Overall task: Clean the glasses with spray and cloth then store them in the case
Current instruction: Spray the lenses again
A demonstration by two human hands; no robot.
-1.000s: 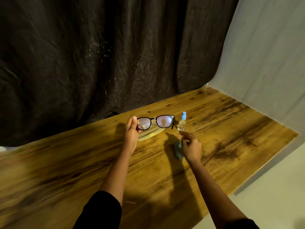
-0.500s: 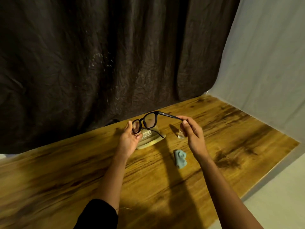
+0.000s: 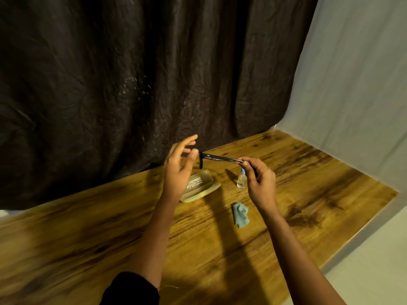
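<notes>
The black glasses [image 3: 218, 158] hang edge-on above the table, one temple arm stretched out to the right. My right hand [image 3: 258, 183] pinches the end of that arm. My left hand [image 3: 179, 170] is at the front of the frame with its fingers spread; only the thumb tip touches the frame. Below the glasses a pale case [image 3: 206, 188] lies open on the table. The small clear spray bottle [image 3: 241, 181] with a blue top stands just behind my right hand, partly hidden. A crumpled light blue cloth [image 3: 241, 215] lies nearer to me.
The wooden table [image 3: 319, 183] runs to an edge on the right, with pale floor beyond. A dark wrinkled curtain [image 3: 132, 84] hangs along the back and a white sheet [image 3: 356, 84] on the right.
My right hand has kept the temple arm and turned the glasses edge-on. My left hand has released its grip on the frame and spread its fingers. The view has shifted slightly.
</notes>
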